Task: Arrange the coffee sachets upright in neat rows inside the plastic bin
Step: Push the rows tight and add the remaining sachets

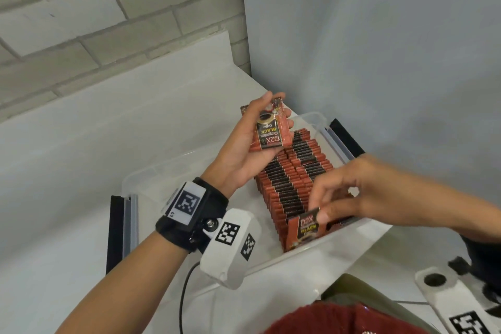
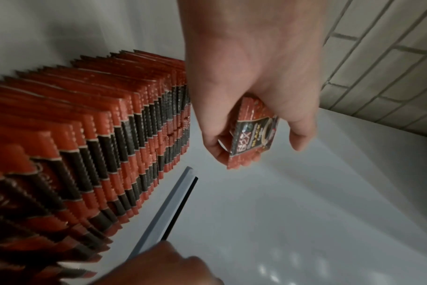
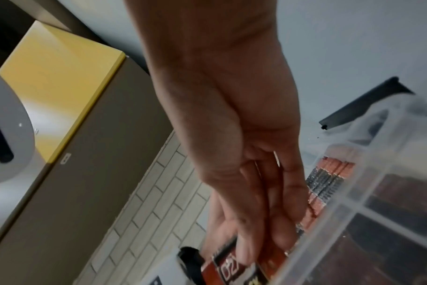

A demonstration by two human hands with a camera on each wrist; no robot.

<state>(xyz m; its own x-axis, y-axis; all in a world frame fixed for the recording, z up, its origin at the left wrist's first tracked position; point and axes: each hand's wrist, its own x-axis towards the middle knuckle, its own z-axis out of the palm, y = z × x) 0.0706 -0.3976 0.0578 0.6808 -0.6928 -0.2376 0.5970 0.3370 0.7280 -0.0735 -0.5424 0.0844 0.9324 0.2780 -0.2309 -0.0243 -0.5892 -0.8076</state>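
Note:
A clear plastic bin (image 1: 322, 248) on the white counter holds rows of red-and-black coffee sachets (image 1: 294, 180) standing upright. My left hand (image 1: 245, 144) hovers above the bin's far end and grips a small stack of sachets (image 1: 271, 130), also visible as the held stack (image 2: 250, 133) in the left wrist view. At the bin's near end my right hand (image 1: 341, 198) pinches the top of the front sachet (image 1: 305, 229) with thumb and fingers; the same front sachet (image 3: 232, 267) shows under the fingers in the right wrist view.
The bin's black-edged lid clips stick out at the left (image 1: 116, 230) and at the far right (image 1: 347, 138). A brick wall (image 1: 95, 22) runs behind the counter and a plain grey wall (image 1: 379, 49) stands right of it. A white wrist-camera housing (image 1: 230, 247) hangs below my left wrist.

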